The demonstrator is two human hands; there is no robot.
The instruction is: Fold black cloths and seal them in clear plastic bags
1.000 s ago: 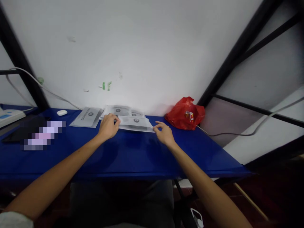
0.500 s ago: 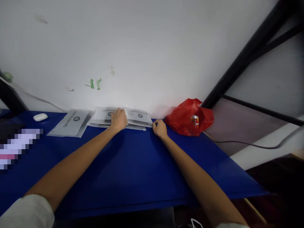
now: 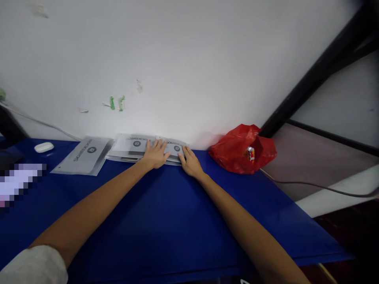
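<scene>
Left hand [image 3: 155, 154] and right hand [image 3: 189, 162] flat, fingers spread, gripping nothing, pressing stack of thin grey printed plastic pouches [image 3: 133, 146] at wall edge of blue table [image 3: 166, 221]. Pouches likely light, floppy, slippery; pinch near edge.

Dim overall, with a soft bright patch on the white wall [image 3: 183, 71] above the grey packets [image 3: 133, 146]; the blue table [image 3: 166, 221] gives a faint sheen; edges bend from wide-lens distortion; a pixelated block [image 3: 17, 183] sits at left; detail is soft.
</scene>
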